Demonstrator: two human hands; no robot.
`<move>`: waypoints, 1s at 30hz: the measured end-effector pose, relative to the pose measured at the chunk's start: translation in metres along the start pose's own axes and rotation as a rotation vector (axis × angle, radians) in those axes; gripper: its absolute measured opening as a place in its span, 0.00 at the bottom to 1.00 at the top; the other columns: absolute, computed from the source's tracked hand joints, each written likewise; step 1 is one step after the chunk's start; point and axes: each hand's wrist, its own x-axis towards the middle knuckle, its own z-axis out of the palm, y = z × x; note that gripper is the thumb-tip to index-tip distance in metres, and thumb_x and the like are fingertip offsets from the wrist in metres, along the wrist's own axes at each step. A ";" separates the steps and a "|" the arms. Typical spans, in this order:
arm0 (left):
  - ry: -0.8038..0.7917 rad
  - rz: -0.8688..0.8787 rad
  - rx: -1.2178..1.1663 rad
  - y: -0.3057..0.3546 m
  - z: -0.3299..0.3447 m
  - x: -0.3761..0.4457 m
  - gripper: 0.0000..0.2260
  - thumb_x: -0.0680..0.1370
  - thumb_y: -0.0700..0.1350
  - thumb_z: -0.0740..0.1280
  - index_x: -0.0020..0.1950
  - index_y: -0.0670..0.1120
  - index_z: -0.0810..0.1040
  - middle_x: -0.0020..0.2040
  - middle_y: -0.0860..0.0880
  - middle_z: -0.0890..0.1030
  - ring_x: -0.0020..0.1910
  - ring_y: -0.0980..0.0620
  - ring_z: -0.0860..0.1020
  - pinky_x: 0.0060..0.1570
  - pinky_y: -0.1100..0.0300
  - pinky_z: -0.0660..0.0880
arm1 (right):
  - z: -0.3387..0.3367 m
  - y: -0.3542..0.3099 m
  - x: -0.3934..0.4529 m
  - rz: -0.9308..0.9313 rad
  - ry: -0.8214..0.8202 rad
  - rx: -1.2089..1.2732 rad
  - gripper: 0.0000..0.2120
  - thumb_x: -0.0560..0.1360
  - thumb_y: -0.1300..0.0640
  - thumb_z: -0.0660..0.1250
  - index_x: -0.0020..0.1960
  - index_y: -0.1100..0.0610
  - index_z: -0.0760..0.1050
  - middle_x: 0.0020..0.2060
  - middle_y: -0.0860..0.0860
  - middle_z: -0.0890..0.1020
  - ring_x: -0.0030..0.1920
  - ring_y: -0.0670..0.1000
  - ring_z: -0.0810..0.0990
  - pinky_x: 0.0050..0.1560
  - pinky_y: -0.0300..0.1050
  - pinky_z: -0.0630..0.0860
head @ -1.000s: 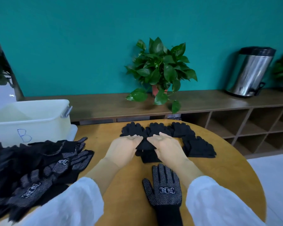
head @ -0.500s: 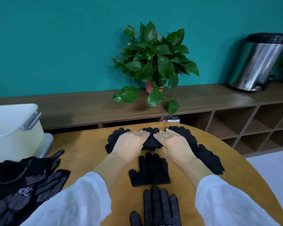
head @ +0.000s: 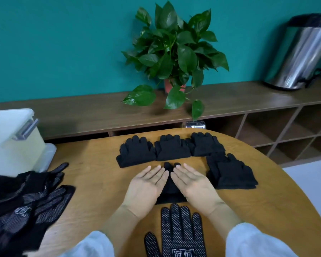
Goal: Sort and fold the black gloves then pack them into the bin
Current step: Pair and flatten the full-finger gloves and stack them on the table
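Both hands lie flat with straight fingers, left hand (head: 146, 188) and right hand (head: 192, 186) pressing a folded glove (head: 170, 193) at the centre of the worktop (head: 93, 175). Four folded gloves (head: 172, 149) sit just above them, a dotted glove (head: 178, 232) lies at the bottom centre, and the loose pile (head: 24, 204) is lower left. The bin (head: 9, 145) is at the left edge.

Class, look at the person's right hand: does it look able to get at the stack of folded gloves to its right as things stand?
Probably yes. The right hand lies flat on a folded glove, and the stack sits just beside it on the table, nothing between them.
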 end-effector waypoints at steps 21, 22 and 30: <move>-0.320 0.070 -0.054 -0.004 -0.013 -0.020 0.26 0.76 0.58 0.53 0.61 0.46 0.82 0.63 0.50 0.80 0.64 0.55 0.77 0.63 0.60 0.71 | -0.009 -0.010 -0.023 0.007 -0.040 0.026 0.25 0.66 0.43 0.77 0.56 0.57 0.83 0.56 0.53 0.84 0.60 0.49 0.81 0.65 0.49 0.72; -0.325 0.076 -0.051 -0.002 -0.012 -0.016 0.26 0.76 0.58 0.53 0.60 0.46 0.83 0.62 0.49 0.81 0.63 0.55 0.78 0.61 0.59 0.73 | -0.008 -0.007 -0.024 0.018 -0.051 0.009 0.26 0.66 0.41 0.77 0.57 0.57 0.83 0.56 0.53 0.84 0.60 0.49 0.81 0.66 0.49 0.71; -0.293 0.064 -0.001 0.020 -0.004 0.023 0.36 0.76 0.60 0.38 0.74 0.44 0.69 0.75 0.48 0.65 0.75 0.54 0.63 0.73 0.60 0.53 | -0.010 0.023 -0.032 0.110 -0.089 -0.022 0.24 0.62 0.47 0.81 0.54 0.57 0.84 0.53 0.53 0.85 0.57 0.49 0.82 0.59 0.52 0.78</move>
